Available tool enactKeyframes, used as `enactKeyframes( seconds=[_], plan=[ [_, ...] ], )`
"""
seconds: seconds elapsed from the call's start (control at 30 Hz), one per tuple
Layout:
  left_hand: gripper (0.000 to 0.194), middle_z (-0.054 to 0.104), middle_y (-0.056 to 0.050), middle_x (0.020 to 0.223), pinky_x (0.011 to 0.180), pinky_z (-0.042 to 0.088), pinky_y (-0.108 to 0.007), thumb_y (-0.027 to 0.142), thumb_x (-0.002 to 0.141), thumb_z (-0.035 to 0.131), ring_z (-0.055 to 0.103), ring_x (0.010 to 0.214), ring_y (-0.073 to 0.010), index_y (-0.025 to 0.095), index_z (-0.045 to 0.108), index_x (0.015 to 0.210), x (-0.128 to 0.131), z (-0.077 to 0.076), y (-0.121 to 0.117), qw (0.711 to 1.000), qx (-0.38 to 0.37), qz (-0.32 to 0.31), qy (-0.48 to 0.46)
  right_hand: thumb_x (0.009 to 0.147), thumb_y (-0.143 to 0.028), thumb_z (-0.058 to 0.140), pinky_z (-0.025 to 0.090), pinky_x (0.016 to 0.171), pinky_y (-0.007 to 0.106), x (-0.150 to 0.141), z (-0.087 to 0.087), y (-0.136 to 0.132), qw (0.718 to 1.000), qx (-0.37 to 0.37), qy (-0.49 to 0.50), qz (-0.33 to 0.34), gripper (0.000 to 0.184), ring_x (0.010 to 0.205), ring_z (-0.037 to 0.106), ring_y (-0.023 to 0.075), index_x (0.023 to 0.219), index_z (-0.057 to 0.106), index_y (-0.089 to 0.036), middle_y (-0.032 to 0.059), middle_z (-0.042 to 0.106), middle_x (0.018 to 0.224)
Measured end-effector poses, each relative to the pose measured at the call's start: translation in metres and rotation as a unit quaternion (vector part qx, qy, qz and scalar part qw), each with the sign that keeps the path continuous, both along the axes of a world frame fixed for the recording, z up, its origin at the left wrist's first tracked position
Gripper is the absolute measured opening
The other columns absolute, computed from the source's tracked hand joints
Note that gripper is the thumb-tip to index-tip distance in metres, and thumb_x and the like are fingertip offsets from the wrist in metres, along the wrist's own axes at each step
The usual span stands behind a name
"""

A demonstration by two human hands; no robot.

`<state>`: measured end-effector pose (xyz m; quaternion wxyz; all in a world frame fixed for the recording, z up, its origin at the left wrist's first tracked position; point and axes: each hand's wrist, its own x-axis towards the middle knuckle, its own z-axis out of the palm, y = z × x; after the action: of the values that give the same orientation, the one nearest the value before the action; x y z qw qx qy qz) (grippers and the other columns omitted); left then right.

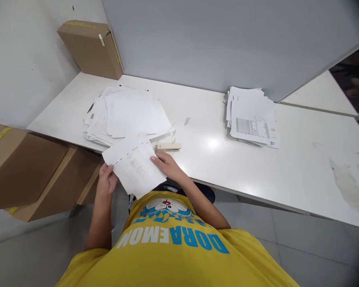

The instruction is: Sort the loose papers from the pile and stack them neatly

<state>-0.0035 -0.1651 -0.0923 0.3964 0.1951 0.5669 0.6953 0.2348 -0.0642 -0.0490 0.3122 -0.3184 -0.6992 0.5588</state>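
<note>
A printed paper sheet (133,164) is held over the near edge of the white table (215,159) by both hands. My left hand (107,179) grips its left edge with fingers curled. On the sheet's right edge my right hand (166,164) pinches it with thumb on top. Just beyond the sheet lies a messy pile of papers (128,113). A beige stapler (168,146) rests on the table beside my right hand.
A second stack of printed papers (251,117) lies at the right by the grey partition (227,40). Cardboard boxes stand at the back left corner (91,48) and beside the table at the left (20,167). Grey tiled floor shows below.
</note>
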Motion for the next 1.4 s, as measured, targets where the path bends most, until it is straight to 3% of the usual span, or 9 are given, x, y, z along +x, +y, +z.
enactKeyframes(
  seconds=[0.2,0.37,0.57,0.7,0.83,0.97,1.1,1.23,1.4],
  plan=[
    [0.056,0.077,-0.008,0.088,0.075,0.061,-0.041,0.069,0.054,0.081,0.072,0.095,-0.0329,0.023,0.074,0.086,0.018,0.003,-0.002,0.992,-0.051,-0.094,-0.061,0.079,-0.055,0.069,0.051,0.080,0.035,0.018,0.000,-0.004,0.969,-0.199,0.144,0.031,0.043,0.088,0.063,0.0209,0.109,0.054,-0.028,0.0028,0.066,0.098],
    [0.065,0.076,-0.009,0.108,0.089,0.060,-0.045,0.076,0.057,0.075,0.062,0.120,-0.0374,0.024,0.075,0.096,0.038,0.013,0.014,0.995,-0.025,-0.087,-0.037,0.077,-0.052,0.071,0.053,0.078,0.036,0.022,-0.002,-0.008,0.958,-0.234,0.162,-0.043,0.045,0.081,0.066,0.0205,0.112,0.055,-0.028,0.0008,0.069,0.089],
    [0.058,0.077,-0.009,0.103,0.088,0.060,-0.043,0.053,0.052,0.090,0.067,0.111,-0.0369,0.022,0.074,0.099,0.057,0.012,0.008,0.986,-0.067,-0.151,0.025,0.081,-0.047,0.062,0.045,0.063,0.030,0.020,-0.008,-0.012,0.955,-0.184,0.126,-0.194,0.032,0.063,0.054,0.0163,0.104,0.057,-0.026,-0.0043,0.053,0.067],
    [0.057,0.077,-0.012,0.096,0.082,0.061,-0.045,0.061,0.056,0.086,0.071,0.099,-0.0374,0.018,0.075,0.093,0.078,0.008,0.001,0.984,-0.109,-0.137,0.026,0.085,-0.044,0.057,0.046,0.064,0.030,0.016,-0.009,-0.018,0.944,-0.176,0.127,-0.248,0.031,0.067,0.055,0.0173,0.109,0.055,-0.026,-0.0022,0.056,0.073],
    [0.056,0.077,-0.012,0.093,0.080,0.062,-0.046,0.062,0.058,0.085,0.072,0.097,-0.0371,0.019,0.074,0.091,0.082,0.006,0.000,0.990,-0.100,-0.101,0.017,0.092,-0.046,0.049,0.051,0.079,0.035,0.023,-0.006,-0.010,0.960,-0.121,0.098,-0.231,0.029,0.089,0.062,0.0220,0.112,0.056,-0.026,0.0044,0.066,0.094],
    [0.058,0.077,-0.012,0.093,0.074,0.063,-0.042,0.059,0.053,0.088,0.073,0.092,-0.0353,0.018,0.074,0.091,0.048,0.006,0.005,0.992,-0.100,-0.070,0.040,0.093,-0.042,0.051,0.045,0.098,0.044,0.039,-0.008,0.023,0.975,0.092,-0.046,-0.199,0.033,0.116,0.056,0.0279,0.120,0.058,-0.025,0.0109,0.063,0.121],
    [0.064,0.078,-0.011,0.091,0.068,0.064,-0.038,0.058,0.045,0.091,0.074,0.084,-0.0323,0.016,0.074,0.090,0.006,0.019,0.016,0.986,-0.119,-0.085,0.078,0.090,-0.022,0.053,0.036,0.104,0.052,0.051,-0.016,0.052,0.937,0.244,-0.241,-0.068,0.035,0.122,0.051,0.0334,0.123,0.061,-0.020,0.0151,0.062,0.126],
    [0.062,0.078,-0.010,0.100,0.077,0.064,-0.038,0.060,0.056,0.087,0.074,0.092,-0.0319,0.018,0.074,0.100,-0.005,0.042,0.031,0.956,-0.183,-0.194,0.120,0.090,-0.016,0.047,0.045,0.089,0.046,0.082,-0.024,0.058,0.923,0.249,-0.288,-0.058,0.034,0.101,0.057,0.0307,0.120,0.063,-0.017,0.0144,0.066,0.111],
    [0.070,0.073,-0.009,0.119,0.084,0.061,-0.041,0.061,0.069,0.078,0.070,0.106,-0.0344,0.025,0.063,0.128,0.023,0.055,0.065,0.891,-0.195,-0.371,0.172,0.090,-0.023,0.050,0.048,0.093,0.047,0.145,-0.035,0.055,0.921,0.231,-0.266,-0.169,0.033,0.104,0.058,0.0308,0.121,0.062,-0.020,0.0124,0.066,0.111]
  ],
)
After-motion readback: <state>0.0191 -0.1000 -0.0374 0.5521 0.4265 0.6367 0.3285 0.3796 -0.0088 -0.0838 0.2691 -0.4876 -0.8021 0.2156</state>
